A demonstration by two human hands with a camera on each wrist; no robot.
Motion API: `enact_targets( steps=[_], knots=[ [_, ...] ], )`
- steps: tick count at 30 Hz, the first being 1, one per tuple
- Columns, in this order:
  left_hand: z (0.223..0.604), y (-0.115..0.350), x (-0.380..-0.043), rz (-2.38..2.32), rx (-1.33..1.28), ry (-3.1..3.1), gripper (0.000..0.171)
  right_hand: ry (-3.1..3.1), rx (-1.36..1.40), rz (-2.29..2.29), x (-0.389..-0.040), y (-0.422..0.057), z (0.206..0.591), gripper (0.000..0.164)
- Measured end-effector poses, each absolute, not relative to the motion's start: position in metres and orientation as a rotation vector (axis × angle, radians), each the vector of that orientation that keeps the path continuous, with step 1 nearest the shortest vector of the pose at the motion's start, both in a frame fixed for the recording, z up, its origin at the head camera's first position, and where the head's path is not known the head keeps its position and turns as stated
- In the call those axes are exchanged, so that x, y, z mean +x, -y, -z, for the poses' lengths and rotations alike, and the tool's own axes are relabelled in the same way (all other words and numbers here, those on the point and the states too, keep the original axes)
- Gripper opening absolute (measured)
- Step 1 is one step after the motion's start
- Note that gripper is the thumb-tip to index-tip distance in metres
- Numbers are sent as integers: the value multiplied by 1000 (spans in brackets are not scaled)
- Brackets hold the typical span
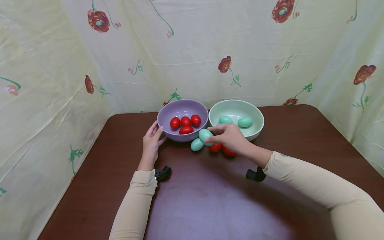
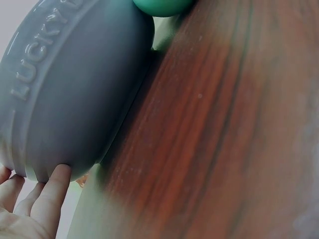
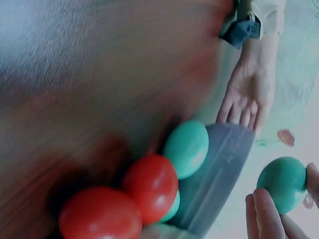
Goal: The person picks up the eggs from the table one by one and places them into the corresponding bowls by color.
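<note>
My right hand (image 1: 232, 137) pinches a mint-green egg (image 1: 205, 136) between thumb and fingertips, above the table in front of the two bowls. In the right wrist view that egg (image 3: 282, 184) is seen between the fingers. My left hand (image 1: 151, 141) rests on the left side of a purple bowl (image 1: 183, 137), its fingers (image 2: 52, 199) straight against the outer wall. Several red eggs (image 1: 185, 121) lie in this bowl. Below it on the table are a loose green egg (image 1: 196, 144) and two red eggs (image 1: 229, 151), partly hidden by my right hand.
A pale green bowl (image 1: 259, 125) stands against the purple one's right side and holds green eggs (image 1: 245, 122). Both bowls are near the back edge of the brown table (image 1: 192, 196). A flowered curtain (image 1: 192, 56) hangs behind and at the sides.
</note>
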State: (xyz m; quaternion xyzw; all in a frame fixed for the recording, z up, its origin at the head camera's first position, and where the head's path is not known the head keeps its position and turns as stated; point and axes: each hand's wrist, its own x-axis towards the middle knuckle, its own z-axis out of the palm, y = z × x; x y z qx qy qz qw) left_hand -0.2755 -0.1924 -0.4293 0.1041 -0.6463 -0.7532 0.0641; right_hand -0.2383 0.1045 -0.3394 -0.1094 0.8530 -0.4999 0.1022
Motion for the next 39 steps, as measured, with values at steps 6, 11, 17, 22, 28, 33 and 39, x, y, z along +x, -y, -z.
enact_targets(
  steps=[6, 11, 17, 22, 28, 33, 39],
  knots=[
    [429, 193, -276, 2264, 323, 1963, 60, -2436, -203, 1607, -245, -121, 333, 51],
    [431, 193, -275, 2276, 333, 1969, 60, -2456, -130, 1639, -249, -134, 332, 53],
    [432, 193, -276, 2271, 331, 1969, 60, -2518, -123, 1633, -256, -145, 330, 53],
    [432, 194, -276, 2279, 336, 1978, 61, -2509, -86, 1642, -264, -155, 327, 54],
    [432, 193, -277, 2271, 325, 1962, 61, -2621, -65, 1514, -277, -170, 328, 58],
    [433, 191, -276, 2289, 335, 1956, 61, -2804, -74, 1329, -284, -183, 336, 55],
    [431, 192, -276, 2308, 325, 1940, 61, -2833, -45, 1272, -297, -192, 340, 56]
  ],
)
